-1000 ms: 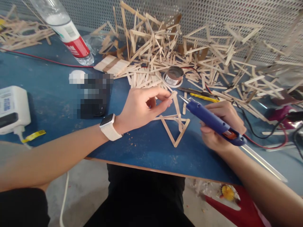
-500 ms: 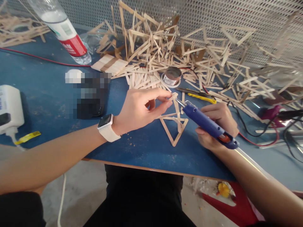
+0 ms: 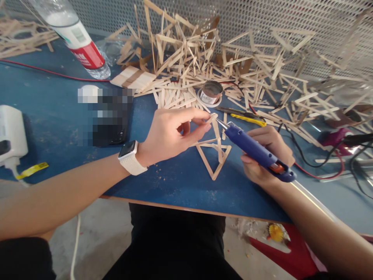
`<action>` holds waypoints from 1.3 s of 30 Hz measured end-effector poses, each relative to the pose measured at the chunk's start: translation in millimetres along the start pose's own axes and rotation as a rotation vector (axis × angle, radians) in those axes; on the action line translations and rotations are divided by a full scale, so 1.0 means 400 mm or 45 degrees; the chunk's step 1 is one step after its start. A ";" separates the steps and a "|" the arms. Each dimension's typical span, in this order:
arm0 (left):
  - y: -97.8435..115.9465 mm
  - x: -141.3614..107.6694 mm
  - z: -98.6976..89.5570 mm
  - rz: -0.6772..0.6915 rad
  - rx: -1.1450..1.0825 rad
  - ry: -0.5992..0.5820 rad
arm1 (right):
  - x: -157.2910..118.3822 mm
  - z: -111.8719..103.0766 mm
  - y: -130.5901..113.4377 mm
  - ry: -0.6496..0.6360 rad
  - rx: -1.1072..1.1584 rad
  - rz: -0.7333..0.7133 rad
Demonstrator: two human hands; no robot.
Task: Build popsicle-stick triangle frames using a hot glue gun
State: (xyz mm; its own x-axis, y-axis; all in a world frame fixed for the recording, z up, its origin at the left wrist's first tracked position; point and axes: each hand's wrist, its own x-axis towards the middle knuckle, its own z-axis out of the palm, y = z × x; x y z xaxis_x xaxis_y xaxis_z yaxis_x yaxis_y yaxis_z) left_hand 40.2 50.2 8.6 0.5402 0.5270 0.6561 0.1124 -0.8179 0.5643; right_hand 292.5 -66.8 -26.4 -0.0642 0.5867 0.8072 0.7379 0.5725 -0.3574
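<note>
Our left hand (image 3: 171,130) pinches the wooden-stick frame (image 3: 216,128) by its top joint, apparently steadying it over the bench (image 3: 180,194); our right hand (image 3: 276,146) grips the glue gun (image 3: 250,147), angled so its nozzle sits near.

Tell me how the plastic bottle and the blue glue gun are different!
The bottle is see-through with a red and white label; the glue gun is mostly solid blue. The bottle rests on the table, while the glue gun is in the right hand. Both are longer than they are wide.
</note>
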 end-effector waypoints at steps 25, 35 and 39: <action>-0.002 -0.001 0.004 0.036 -0.008 0.027 | -0.013 -0.008 0.007 -0.042 0.093 0.058; -0.007 -0.002 0.005 0.033 -0.031 0.010 | -0.010 -0.011 0.007 -0.047 0.063 0.023; -0.006 -0.002 0.004 0.030 -0.014 0.010 | -0.010 -0.011 0.006 -0.046 0.042 0.038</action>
State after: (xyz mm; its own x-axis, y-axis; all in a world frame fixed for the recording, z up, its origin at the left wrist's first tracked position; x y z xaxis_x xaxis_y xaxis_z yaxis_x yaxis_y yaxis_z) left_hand 40.8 51.4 6.2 0.5358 0.5092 0.6735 0.0903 -0.8277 0.5539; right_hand 297.7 -70.3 -28.3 -0.0671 0.6234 0.7790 0.7171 0.5730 -0.3968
